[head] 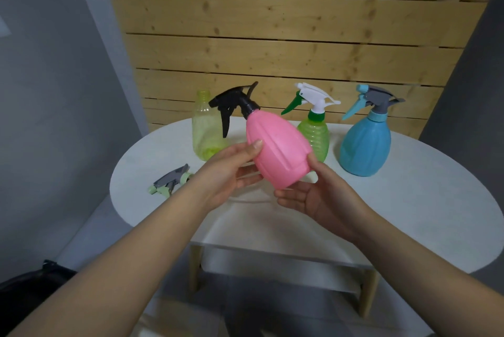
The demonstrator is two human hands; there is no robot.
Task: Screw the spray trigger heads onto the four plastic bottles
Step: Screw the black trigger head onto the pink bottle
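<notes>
Above the white table [409, 200] I hold a pink bottle [278, 146], tilted left, with a black trigger head [234, 103] on its neck. My left hand [231, 170] grips its left side, thumb on the front. My right hand [313, 192] cups its base from below right. A yellow-green bottle [203, 126] without a head stands at the back left. A loose grey and pale green trigger head [170, 180] lies on the table's left. A green bottle [316, 135] with a white and green head and a blue bottle [365, 143] with a grey and blue head stand behind.
A wooden slat wall [272, 37] rises right behind the table. Grey walls flank it on both sides. A lower shelf and wooden legs [195, 268] show beneath the tabletop. A dark object [32, 285] sits on the floor at the lower left.
</notes>
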